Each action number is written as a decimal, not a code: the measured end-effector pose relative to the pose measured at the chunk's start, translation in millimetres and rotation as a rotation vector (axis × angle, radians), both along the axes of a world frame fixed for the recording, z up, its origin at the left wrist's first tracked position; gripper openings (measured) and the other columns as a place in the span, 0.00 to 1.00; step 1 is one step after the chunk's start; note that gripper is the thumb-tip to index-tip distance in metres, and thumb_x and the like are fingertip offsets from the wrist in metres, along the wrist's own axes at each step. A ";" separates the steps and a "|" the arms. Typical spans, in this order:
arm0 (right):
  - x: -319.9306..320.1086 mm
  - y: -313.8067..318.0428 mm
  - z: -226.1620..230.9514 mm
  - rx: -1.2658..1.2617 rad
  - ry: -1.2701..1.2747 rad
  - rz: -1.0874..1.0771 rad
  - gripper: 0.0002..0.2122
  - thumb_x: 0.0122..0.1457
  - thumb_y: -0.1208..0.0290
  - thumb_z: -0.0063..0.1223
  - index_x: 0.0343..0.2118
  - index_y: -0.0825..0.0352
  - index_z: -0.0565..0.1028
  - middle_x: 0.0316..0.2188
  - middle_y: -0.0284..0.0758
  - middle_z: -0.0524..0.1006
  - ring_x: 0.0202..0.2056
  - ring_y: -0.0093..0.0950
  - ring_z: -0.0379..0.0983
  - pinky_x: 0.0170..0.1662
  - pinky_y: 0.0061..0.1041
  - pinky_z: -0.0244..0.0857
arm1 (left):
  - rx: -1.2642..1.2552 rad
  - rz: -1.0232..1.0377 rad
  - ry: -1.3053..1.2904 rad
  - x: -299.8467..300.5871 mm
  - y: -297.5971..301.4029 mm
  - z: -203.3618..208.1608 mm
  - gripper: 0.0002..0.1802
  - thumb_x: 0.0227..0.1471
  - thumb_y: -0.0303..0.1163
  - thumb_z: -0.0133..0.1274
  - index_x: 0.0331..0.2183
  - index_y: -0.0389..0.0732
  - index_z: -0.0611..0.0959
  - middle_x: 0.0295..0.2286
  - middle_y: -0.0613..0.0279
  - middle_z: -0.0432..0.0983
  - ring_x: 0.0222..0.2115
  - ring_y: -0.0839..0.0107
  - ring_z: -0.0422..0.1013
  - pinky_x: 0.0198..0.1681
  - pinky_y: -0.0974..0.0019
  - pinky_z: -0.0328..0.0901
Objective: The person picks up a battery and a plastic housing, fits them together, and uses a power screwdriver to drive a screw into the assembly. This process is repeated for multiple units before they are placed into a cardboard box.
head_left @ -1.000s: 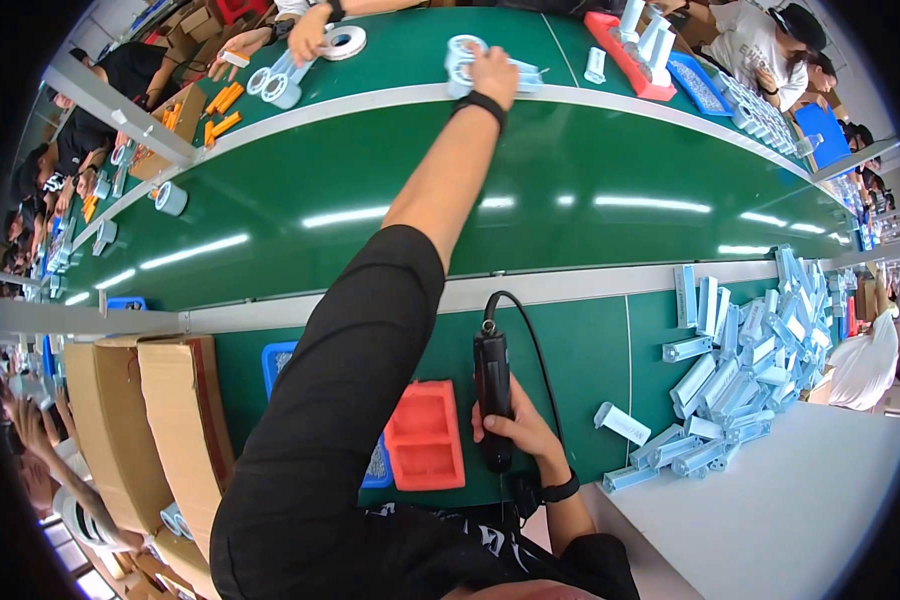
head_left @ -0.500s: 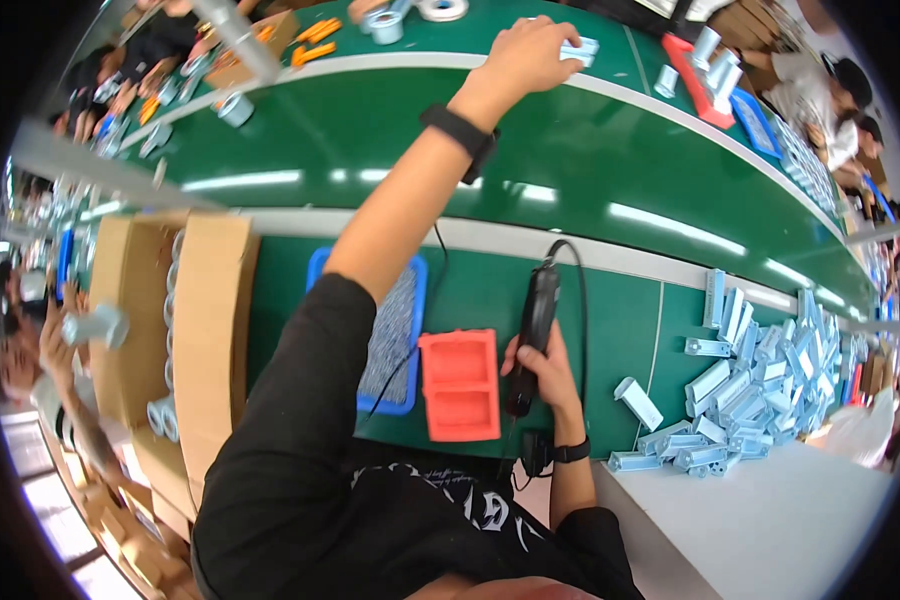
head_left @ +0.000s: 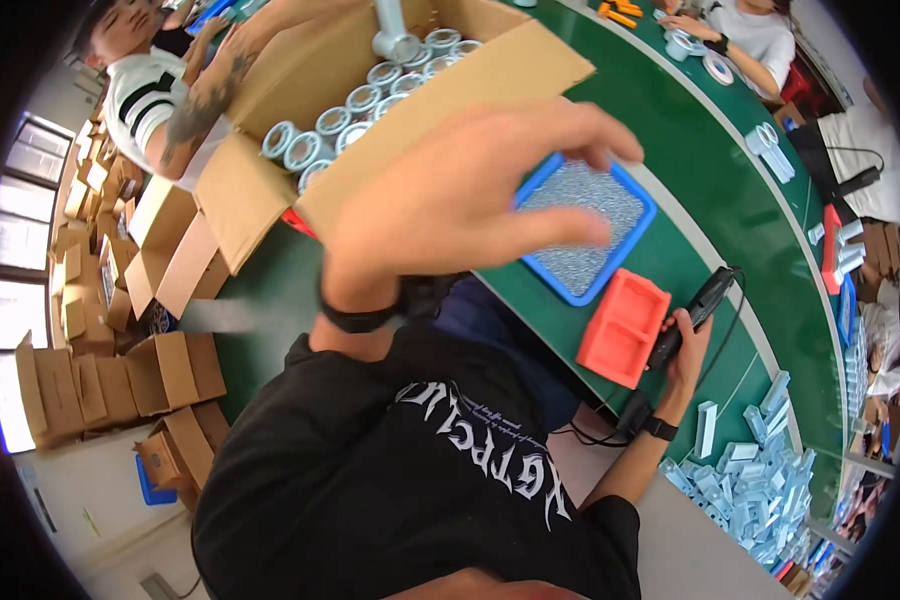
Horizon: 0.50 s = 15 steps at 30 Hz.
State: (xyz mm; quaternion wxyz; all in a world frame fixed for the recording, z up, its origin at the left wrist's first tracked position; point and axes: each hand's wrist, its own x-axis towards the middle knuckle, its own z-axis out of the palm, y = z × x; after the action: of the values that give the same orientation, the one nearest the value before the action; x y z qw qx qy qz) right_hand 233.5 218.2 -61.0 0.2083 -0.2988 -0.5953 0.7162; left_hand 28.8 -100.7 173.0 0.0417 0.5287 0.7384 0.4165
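Note:
My left hand (head_left: 470,190), slightly blurred, is raised in front of the cardboard box and beside the blue tray. Its thumb and fingers are spread, and nothing shows between them. A dark band circles that wrist. In my right hand (head_left: 692,345) is a black electric screwdriver (head_left: 708,300) with a cable, held at the table's near side. Left of it sits a red-orange tray (head_left: 627,329) with two compartments. Beyond that lies the blue tray (head_left: 620,258), full of small silvery pieces, partly covered by my left fingers.
An open cardboard box (head_left: 530,70) holds several pale blue cylindrical parts (head_left: 362,98). A co-worker's tattooed arm (head_left: 210,95) reaches over it. Pale blue blocky parts (head_left: 755,490) are heaped at the right. Two similar long parts (head_left: 770,152) lie on the far ledge.
My left hand has come back from the pale blue part on the far ledge toward the box, leaving the part there. The view has swung left. My right hand still holds the screwdriver.

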 end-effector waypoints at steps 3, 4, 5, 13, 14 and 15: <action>3.9 -4.1 0.0 0.332 -0.192 0.035 0.23 0.51 0.70 0.56 0.47 0.68 0.59 0.27 0.35 0.70 0.27 0.27 0.70 0.32 0.25 0.65 | -0.030 -0.166 -0.090 3.6 -77.3 11.8 0.26 0.44 0.36 0.58 0.46 0.37 0.73 0.40 0.57 0.73 0.43 0.68 0.69 0.47 0.65 0.61; 1.3 -4.9 0.0 0.501 -0.281 0.031 0.26 0.49 0.68 0.58 0.49 0.68 0.59 0.28 0.36 0.71 0.28 0.29 0.70 0.34 0.26 0.65 | -0.030 -0.198 -0.069 -2.3 -100.7 12.6 0.24 0.46 0.34 0.57 0.46 0.38 0.73 0.38 0.58 0.74 0.41 0.69 0.69 0.46 0.66 0.62; -4.0 -11.9 4.5 0.502 -0.270 0.053 0.26 0.49 0.68 0.58 0.49 0.68 0.59 0.28 0.36 0.71 0.28 0.29 0.70 0.34 0.26 0.65 | -0.085 0.002 -0.066 1.1 -127.7 21.1 0.24 0.47 0.34 0.56 0.47 0.38 0.73 0.39 0.58 0.73 0.41 0.70 0.69 0.46 0.67 0.63; -16.1 -21.2 22.8 0.790 -0.570 -0.092 0.32 0.48 0.63 0.60 0.53 0.70 0.58 0.36 0.40 0.72 0.37 0.33 0.70 0.42 0.29 0.63 | -0.775 0.389 0.349 -146.1 -201.7 -31.4 0.30 0.44 0.43 0.58 0.47 0.40 0.72 0.38 0.55 0.74 0.40 0.61 0.71 0.38 0.62 0.66; -18.7 -17.7 17.9 0.788 -0.530 -0.109 0.32 0.49 0.63 0.59 0.53 0.70 0.57 0.35 0.40 0.73 0.36 0.33 0.71 0.42 0.29 0.63 | -0.868 0.324 0.332 -160.0 -198.6 -45.2 0.32 0.42 0.47 0.59 0.46 0.40 0.72 0.38 0.55 0.75 0.40 0.60 0.71 0.40 0.60 0.66; -19.5 -12.8 11.5 0.787 -0.495 -0.127 0.31 0.50 0.63 0.59 0.53 0.70 0.57 0.35 0.40 0.73 0.36 0.34 0.71 0.42 0.29 0.63 | -0.870 0.321 0.333 -169.3 -198.2 -57.9 0.32 0.42 0.47 0.59 0.46 0.40 0.72 0.38 0.55 0.75 0.40 0.60 0.71 0.40 0.60 0.66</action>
State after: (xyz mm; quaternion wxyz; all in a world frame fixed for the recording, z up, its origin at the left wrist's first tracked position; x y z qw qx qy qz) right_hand 214.0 205.4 -49.5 0.2009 -0.3947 -0.8341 0.3289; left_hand -140.5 -298.9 115.0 0.0751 0.4014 0.9126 -0.0195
